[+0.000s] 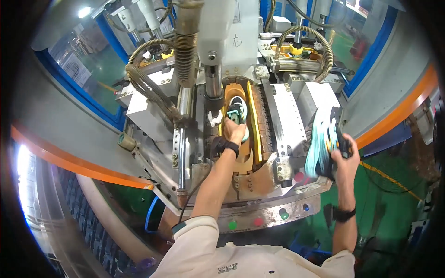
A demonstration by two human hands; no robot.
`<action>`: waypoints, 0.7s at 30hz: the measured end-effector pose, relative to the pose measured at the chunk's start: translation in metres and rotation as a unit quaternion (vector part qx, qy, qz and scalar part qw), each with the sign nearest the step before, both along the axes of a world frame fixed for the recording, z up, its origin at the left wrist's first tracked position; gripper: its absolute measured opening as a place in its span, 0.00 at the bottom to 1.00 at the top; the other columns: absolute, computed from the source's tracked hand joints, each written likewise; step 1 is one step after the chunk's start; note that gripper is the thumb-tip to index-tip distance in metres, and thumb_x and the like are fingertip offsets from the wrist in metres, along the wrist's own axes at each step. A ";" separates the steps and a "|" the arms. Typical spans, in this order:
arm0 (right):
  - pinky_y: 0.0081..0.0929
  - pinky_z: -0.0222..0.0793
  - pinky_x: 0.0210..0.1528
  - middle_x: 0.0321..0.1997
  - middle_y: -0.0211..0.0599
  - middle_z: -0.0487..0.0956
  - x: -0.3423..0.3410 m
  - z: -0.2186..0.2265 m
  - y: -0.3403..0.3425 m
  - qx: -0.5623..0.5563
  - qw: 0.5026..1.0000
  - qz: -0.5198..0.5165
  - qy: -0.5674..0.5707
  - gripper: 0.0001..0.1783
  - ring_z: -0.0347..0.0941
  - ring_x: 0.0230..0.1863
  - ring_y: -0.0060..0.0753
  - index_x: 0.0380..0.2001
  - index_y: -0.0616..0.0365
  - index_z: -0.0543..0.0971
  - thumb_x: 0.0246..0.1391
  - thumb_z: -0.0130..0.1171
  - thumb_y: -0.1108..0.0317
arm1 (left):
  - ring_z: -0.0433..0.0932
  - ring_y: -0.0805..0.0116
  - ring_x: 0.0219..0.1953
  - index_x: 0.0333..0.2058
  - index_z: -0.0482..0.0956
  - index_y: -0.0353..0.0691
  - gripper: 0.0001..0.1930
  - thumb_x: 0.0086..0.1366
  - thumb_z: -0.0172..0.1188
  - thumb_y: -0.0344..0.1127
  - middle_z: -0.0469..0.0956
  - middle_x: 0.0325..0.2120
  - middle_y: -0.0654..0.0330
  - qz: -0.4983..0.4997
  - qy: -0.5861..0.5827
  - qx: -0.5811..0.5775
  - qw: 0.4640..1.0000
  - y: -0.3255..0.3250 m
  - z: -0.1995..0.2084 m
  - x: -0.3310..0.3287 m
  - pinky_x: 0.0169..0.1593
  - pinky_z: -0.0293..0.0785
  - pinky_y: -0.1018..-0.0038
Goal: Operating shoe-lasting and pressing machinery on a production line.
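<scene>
In the middle of the machine, a dark sports shoe with a pale mint sole lies lengthwise in a trough between yellow-edged side pads. My left hand is closed on its near end, beside a green block in the shoe's opening. The undersides of those fingers are hidden. On the right, outside the trough, my right hand grips a second sports shoe, mint and black, by its dark opening. That shoe is tilted and smeared by motion.
A metal press cylinder hangs just left of the trough. Ribbed hoses arch over white housings on both sides. Green and red buttons line the front panel. Orange-edged guards curve round the station; two similar stations stand behind.
</scene>
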State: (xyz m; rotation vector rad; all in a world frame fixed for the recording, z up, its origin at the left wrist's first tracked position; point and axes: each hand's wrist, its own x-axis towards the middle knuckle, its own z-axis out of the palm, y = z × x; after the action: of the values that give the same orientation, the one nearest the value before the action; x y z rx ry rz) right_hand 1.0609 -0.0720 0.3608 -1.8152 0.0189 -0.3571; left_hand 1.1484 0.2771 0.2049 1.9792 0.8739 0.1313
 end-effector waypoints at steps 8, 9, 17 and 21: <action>0.38 0.76 0.47 0.43 0.58 0.81 0.168 0.008 0.136 -0.334 0.918 0.186 0.107 0.39 0.80 0.42 0.52 0.47 0.71 0.77 0.32 0.72 0.56 | 0.83 0.67 0.39 0.46 0.77 0.34 0.15 0.59 0.64 0.26 0.82 0.40 0.58 -0.010 -0.149 -0.557 0.817 -0.019 0.100 -0.208 0.42 0.81 0.70; 0.38 0.76 0.48 0.41 0.59 0.81 0.179 -0.006 0.168 -0.373 0.888 0.241 0.113 0.35 0.80 0.43 0.52 0.42 0.72 0.79 0.32 0.73 0.56 | 0.82 0.69 0.40 0.49 0.76 0.34 0.18 0.59 0.64 0.27 0.81 0.41 0.60 -0.015 -0.115 -0.564 0.817 -0.015 0.116 -0.242 0.43 0.80 0.73; 0.45 0.77 0.47 0.42 0.65 0.79 0.139 -0.136 0.305 -0.453 0.878 0.137 0.067 0.27 0.80 0.45 0.59 0.50 0.69 0.67 0.48 0.59 0.67 | 0.82 0.65 0.42 0.54 0.70 0.28 0.26 0.55 0.61 0.19 0.79 0.44 0.55 0.201 -0.172 -0.442 0.857 -0.019 0.161 -0.440 0.47 0.79 0.73; 0.48 0.75 0.52 0.51 0.67 0.74 0.150 -0.144 0.311 -0.413 0.893 0.131 0.116 0.39 0.77 0.49 0.63 0.60 0.67 0.59 0.48 0.63 0.63 | 0.83 0.64 0.34 0.49 0.73 0.30 0.21 0.56 0.64 0.27 0.81 0.36 0.56 0.353 -0.260 -0.363 0.822 -0.049 0.142 -0.493 0.38 0.83 0.70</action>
State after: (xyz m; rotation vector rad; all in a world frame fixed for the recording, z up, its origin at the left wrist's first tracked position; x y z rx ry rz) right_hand 1.2111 0.2393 0.2167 -2.6587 -0.2450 0.0796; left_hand 0.6559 0.2277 0.3469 0.7728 1.0390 0.6340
